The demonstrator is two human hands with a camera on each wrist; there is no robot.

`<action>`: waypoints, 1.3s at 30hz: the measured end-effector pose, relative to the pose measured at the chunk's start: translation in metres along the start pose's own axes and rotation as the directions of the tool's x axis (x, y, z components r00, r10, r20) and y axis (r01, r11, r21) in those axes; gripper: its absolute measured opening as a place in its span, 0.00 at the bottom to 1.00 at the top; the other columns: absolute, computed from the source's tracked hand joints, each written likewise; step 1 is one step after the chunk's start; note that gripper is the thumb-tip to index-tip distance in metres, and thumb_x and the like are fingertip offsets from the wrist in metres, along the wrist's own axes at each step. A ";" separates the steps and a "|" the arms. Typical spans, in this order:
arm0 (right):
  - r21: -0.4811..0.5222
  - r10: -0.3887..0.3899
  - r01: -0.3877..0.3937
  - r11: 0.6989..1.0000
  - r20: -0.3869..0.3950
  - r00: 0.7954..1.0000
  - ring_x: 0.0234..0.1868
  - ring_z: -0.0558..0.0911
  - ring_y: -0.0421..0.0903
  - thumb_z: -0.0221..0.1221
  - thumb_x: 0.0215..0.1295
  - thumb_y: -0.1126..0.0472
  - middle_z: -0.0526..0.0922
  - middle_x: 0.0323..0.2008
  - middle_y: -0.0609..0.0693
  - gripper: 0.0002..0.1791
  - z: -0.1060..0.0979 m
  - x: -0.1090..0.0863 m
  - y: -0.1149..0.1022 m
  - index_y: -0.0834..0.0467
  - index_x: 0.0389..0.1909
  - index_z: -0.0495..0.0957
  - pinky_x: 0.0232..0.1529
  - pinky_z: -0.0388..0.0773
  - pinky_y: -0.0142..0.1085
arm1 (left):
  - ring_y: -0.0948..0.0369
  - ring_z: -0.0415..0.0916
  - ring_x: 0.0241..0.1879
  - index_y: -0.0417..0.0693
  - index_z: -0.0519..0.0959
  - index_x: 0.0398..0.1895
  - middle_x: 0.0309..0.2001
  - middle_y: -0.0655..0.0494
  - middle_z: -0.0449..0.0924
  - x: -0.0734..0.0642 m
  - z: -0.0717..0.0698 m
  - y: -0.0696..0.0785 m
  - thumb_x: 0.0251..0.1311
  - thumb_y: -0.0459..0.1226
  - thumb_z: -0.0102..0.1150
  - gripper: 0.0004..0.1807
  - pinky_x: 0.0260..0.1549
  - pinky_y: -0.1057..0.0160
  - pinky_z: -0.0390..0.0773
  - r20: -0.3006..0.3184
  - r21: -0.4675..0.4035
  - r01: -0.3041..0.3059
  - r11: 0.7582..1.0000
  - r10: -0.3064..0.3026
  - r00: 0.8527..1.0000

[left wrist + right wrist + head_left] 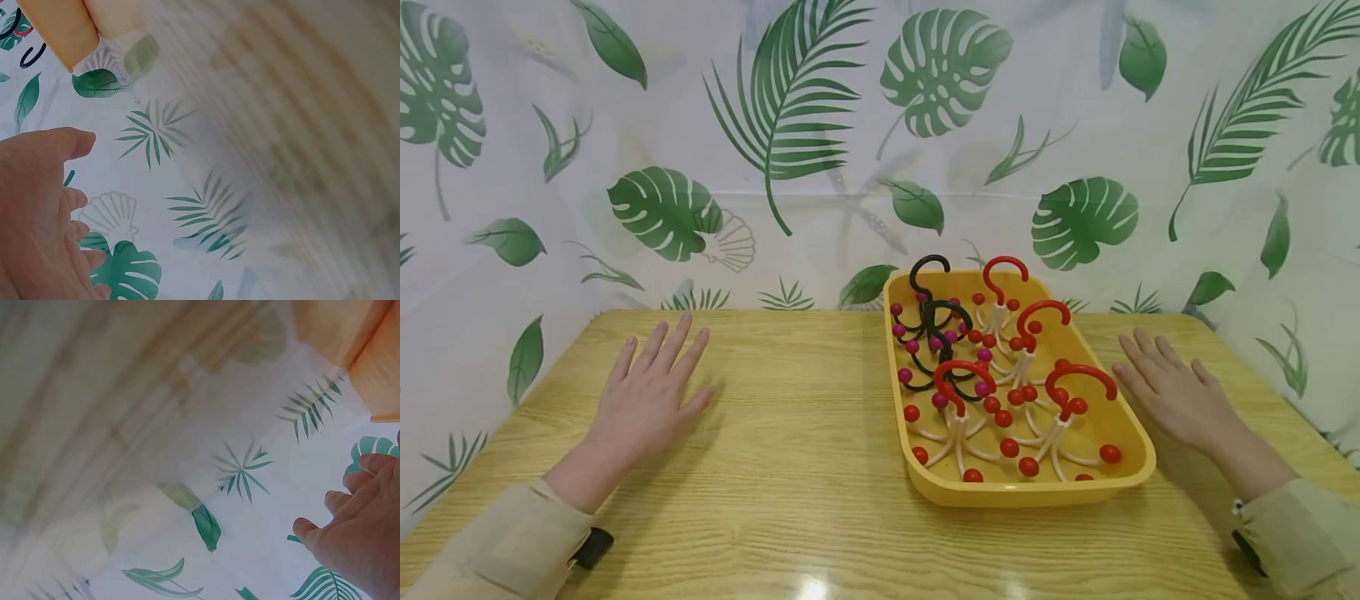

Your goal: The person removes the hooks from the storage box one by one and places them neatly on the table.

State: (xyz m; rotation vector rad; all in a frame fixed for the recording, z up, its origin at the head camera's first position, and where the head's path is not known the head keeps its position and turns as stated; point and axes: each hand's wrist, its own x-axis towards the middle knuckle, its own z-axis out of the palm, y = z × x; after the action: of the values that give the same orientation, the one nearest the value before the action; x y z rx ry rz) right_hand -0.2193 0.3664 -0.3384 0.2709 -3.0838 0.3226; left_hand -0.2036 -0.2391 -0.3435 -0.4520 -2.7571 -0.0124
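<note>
My left hand (651, 387) is held palm down over the left side of the wooden table, fingers spread and straight, holding nothing. On the right, my right hand (1183, 392) is likewise palm down with straight fingers, just beside the right wall of a yellow tray (1022, 493). Inside the tray are several hooks with branching, ball-tipped arms. Some have red hooks (1078, 371) with white arms and red balls; others are black hooks (951, 310) with purple balls. In the wrist views the left hand (37, 206) and right hand (362, 531) show nothing between their fingers.
The wooden table (775, 467) spreads out in front of me. Behind it and along both sides hangs a white cloth (850, 208) printed with green leaves. A dark band (592, 548) is at the left sleeve's cuff.
</note>
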 end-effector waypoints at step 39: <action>0.267 -0.193 0.164 0.950 0.085 0.977 0.72 0.36 0.67 0.52 0.70 0.48 0.38 0.74 0.63 0.43 -0.005 -0.046 -0.027 0.56 0.76 0.39 0.58 0.42 0.73 | 0.40 0.48 0.69 0.42 0.56 0.73 0.72 0.40 0.52 0.003 -0.001 0.006 0.65 0.49 0.52 0.37 0.66 0.40 0.39 0.015 -0.023 0.001 1.000 0.000 1.000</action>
State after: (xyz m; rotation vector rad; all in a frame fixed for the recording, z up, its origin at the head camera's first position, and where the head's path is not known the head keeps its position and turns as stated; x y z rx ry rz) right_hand -0.1688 0.3490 -0.3301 0.5915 -3.0871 0.7263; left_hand -0.2044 -0.2324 -0.3413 -0.4591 -2.7746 -0.0404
